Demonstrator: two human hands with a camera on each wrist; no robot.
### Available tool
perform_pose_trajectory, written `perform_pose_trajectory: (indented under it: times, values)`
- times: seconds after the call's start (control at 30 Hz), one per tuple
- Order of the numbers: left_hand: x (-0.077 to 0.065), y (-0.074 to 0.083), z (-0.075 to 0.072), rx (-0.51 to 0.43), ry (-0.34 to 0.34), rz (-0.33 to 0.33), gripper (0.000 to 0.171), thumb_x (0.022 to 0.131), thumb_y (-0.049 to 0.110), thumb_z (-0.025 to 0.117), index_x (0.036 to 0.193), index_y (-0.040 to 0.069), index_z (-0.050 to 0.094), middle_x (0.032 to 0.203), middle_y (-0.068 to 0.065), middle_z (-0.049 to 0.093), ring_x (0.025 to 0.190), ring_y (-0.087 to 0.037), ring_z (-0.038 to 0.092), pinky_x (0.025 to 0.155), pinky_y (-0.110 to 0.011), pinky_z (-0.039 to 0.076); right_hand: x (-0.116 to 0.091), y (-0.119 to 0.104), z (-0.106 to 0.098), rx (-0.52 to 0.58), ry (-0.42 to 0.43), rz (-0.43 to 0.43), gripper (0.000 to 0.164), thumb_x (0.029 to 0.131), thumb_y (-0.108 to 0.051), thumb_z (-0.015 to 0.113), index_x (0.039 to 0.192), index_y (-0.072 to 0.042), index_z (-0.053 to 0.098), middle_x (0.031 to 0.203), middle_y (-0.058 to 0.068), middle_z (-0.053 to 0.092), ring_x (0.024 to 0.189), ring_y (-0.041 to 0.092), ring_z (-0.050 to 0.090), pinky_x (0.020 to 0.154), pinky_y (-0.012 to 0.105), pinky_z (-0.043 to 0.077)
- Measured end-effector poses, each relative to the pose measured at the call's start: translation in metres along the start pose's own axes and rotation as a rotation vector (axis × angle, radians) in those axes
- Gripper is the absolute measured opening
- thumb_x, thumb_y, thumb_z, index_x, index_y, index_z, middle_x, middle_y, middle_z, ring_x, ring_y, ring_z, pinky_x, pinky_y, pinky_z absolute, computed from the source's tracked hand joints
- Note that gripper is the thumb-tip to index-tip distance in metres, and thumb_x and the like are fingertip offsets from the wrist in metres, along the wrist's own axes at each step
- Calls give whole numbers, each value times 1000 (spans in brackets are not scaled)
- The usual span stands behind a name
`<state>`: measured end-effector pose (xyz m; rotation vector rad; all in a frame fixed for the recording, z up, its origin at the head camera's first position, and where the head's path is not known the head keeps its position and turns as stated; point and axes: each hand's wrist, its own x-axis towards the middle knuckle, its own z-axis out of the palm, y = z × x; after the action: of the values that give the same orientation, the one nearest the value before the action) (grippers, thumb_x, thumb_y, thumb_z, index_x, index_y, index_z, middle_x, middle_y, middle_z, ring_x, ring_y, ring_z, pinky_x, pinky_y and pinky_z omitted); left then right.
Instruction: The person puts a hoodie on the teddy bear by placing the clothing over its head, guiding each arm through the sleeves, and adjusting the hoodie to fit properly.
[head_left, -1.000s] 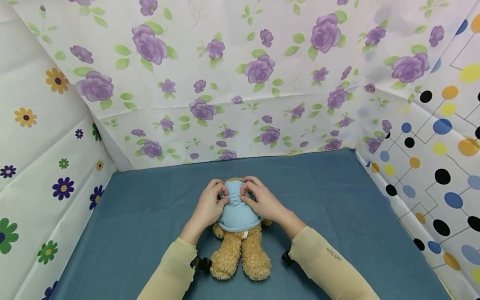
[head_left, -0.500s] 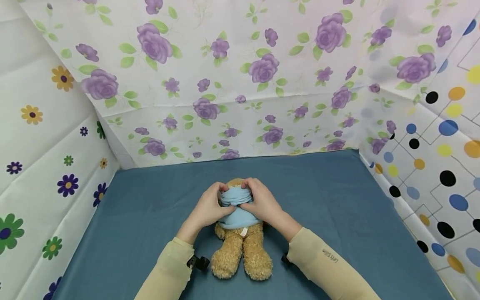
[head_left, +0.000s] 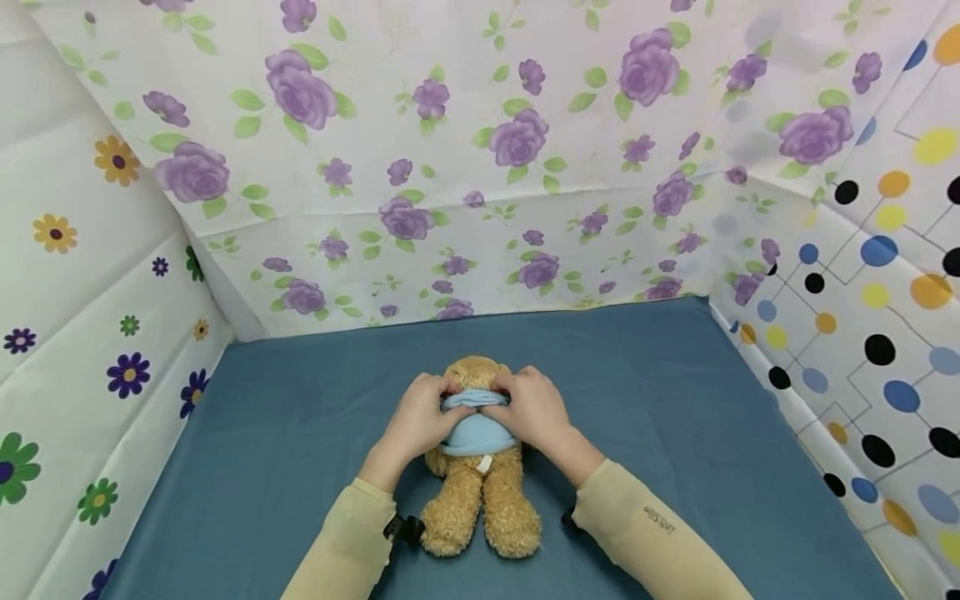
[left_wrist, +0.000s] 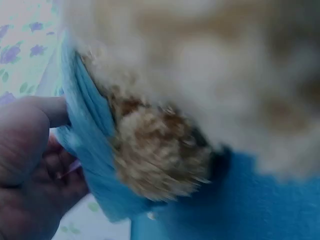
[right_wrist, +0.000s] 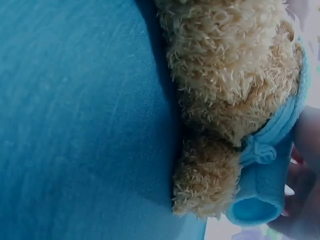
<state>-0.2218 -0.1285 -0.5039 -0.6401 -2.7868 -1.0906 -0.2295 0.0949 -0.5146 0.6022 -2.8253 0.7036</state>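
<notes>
A tan teddy bear (head_left: 474,371) lies on the blue cloth with its legs toward me. A light blue shirt (head_left: 480,433) covers its torso, and the fabric is bunched below the top of its head. My left hand (head_left: 416,419) pinches the bunched fabric on the left side, thumb below and fingers above. On the right side my right hand (head_left: 536,408) grips the same gathered band. In the left wrist view a furry paw (left_wrist: 157,155) shows beside the shirt. The right wrist view shows an arm (right_wrist: 210,175) outside a hollow shirt sleeve (right_wrist: 256,210).
A small white tag (head_left: 485,463) sticks out between the bear's legs, under the shirt hem. The blue cloth (head_left: 300,433) spreads around the bear. Patterned sheets (head_left: 405,150) wall off the back and both sides. A black wrist camera (head_left: 405,529) sits by the bear's left-side foot.
The shirt fabric that covered the bear's head has come down toward the body, gathering into a band. More of the head now shows, and both hands have moved slightly nearer to me.
</notes>
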Motion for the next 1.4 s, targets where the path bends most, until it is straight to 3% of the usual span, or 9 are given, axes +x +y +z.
perform_pose_trajectory:
  times: [0.13,0.27,0.4,0.5,0.6,0.87,1.13,1.3,1.4]
  values:
    - [-2,-6,-2,-31,-77,61,17,99,16,81,115,11,77,108,0,67,100,-22,55,81,-41,47,1,9,-3,185,-132,-74,29,103,-27,77,130,-19,70,124,1,71,115,29,60,94,47,50]
    - [-2,-4,-7,-68,-124,50,18,100,25,80,109,9,78,103,0,59,99,-24,50,78,-43,43,0,15,-10,270,-221,-122,24,106,-34,72,126,-20,71,126,1,69,118,29,57,99,51,45]
    - [-2,1,-9,-112,-133,-4,39,104,42,73,122,8,74,114,-4,64,115,-28,51,86,-48,47,-6,19,-14,323,-251,-38,48,105,-57,64,136,-21,69,132,1,67,123,30,57,99,52,47]
    - [-6,1,-10,-181,-125,-39,57,105,41,72,148,7,57,137,-12,60,132,-33,50,101,-54,47,-15,22,-13,412,-271,65,77,103,-68,59,162,-21,44,159,5,50,144,30,48,110,55,44]
    - [-14,-5,-9,-274,-144,-82,71,103,35,76,158,8,39,151,-17,45,137,-36,48,108,-57,43,-23,26,-8,540,-267,137,88,102,-64,63,169,-20,26,170,10,30,153,31,38,116,57,39]
    - [-24,-24,1,-385,-155,-201,57,98,41,81,136,11,50,141,-11,55,125,-29,58,101,-52,47,-21,31,-7,622,-265,203,75,99,-55,75,156,-12,50,150,12,49,132,30,53,101,52,49]
    - [-30,-36,-11,-417,-246,-120,70,92,30,89,149,17,50,152,-8,52,132,-30,57,100,-53,49,-18,33,-15,664,-340,232,86,99,-55,74,164,-12,39,160,15,45,144,36,47,109,58,45]
    - [-27,-39,-10,-402,-222,-85,71,93,28,88,151,19,47,154,-8,50,135,-28,55,103,-50,49,-17,36,-18,660,-332,225,82,100,-54,73,163,-12,40,160,14,45,144,36,47,110,57,45]
    - [-26,-39,-7,-433,-189,-124,69,94,27,87,147,17,43,145,-12,53,119,-28,62,92,-46,53,-17,35,-20,667,-324,220,82,102,-51,72,164,-11,38,162,15,43,146,38,45,111,58,44]
